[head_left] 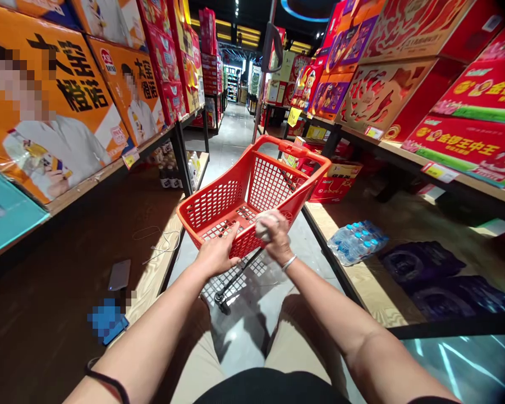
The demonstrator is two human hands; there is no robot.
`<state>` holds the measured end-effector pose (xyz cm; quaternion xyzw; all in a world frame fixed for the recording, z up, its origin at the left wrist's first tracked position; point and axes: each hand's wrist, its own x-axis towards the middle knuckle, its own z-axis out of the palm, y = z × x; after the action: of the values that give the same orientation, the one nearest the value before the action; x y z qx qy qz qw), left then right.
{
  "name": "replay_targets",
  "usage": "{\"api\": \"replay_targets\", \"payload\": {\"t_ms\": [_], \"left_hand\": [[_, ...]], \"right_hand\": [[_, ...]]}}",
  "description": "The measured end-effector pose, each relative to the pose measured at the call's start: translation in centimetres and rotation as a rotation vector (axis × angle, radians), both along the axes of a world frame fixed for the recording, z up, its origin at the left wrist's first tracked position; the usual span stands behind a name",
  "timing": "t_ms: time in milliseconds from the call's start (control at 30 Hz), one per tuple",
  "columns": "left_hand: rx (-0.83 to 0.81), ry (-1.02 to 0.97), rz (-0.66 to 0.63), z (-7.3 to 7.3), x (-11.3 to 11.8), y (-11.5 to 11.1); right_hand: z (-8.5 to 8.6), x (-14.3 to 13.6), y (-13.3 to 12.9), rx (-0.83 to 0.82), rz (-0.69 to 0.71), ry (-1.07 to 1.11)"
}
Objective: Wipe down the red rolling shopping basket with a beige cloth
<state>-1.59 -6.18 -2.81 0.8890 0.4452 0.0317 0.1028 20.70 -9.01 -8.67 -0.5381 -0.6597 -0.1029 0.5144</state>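
A red plastic shopping cart [231, 193] with perforated sides stands in the aisle in front of me, turned at an angle. My left hand [217, 250] rests on its near rim, the thumb and fingers apart. Close to the right part of the same side is my right hand [275, 235], slightly blurred, closed around a crumpled pale cloth [267, 224]. The cloth is against or just beside the cart's red side; which one is unclear. Inside, the basket shows its bare grid floor. One black wheel [222, 303] sits on the tiles below my left hand.
Shelves with stacked orange boxes [59, 101] line the left, red and gold boxes [387, 95] the right. A shrink-wrapped bottle pack [357, 241] lies on the low right shelf. A phone [120, 275], a white cable [166, 241] and a blue item [107, 321] lie low at left.
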Motion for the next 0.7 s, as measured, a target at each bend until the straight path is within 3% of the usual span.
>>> {"api": "replay_targets", "payload": {"t_ms": [100,200,267,333,467,533,600,700], "left_hand": [[0.052,0.031,0.017,-0.3,0.2,-0.2],[0.053,0.015,0.031,-0.3,0.5,-0.4],[0.048,-0.004,0.021,-0.3,0.7,-0.5],[0.045,-0.008,0.003,-0.3,0.8,-0.5],[0.052,0.013,-0.004,-0.7,0.7,-0.5],[0.055,0.013,-0.007,-0.9,0.6,-0.5],[0.059,0.014,-0.007,-0.9,0.3,-0.5],[0.052,0.026,0.0,-0.7,-0.1,-0.4]], "right_hand": [[1.3,6.3,2.0,0.047,-0.332,0.395],[1.9,8.9,3.4,-0.002,-0.419,0.644],[1.1,7.2,3.6,-0.055,-0.352,0.651],[-0.6,3.1,2.9,-0.087,-0.281,0.619],[-4.3,-6.4,-0.8,-0.055,-0.137,0.519],[-5.6,-9.2,-2.6,-0.077,-0.013,0.452],[-6.1,-9.5,-3.6,-0.102,0.082,0.38],[-5.6,-5.9,-3.0,-0.128,0.099,0.326]]}}
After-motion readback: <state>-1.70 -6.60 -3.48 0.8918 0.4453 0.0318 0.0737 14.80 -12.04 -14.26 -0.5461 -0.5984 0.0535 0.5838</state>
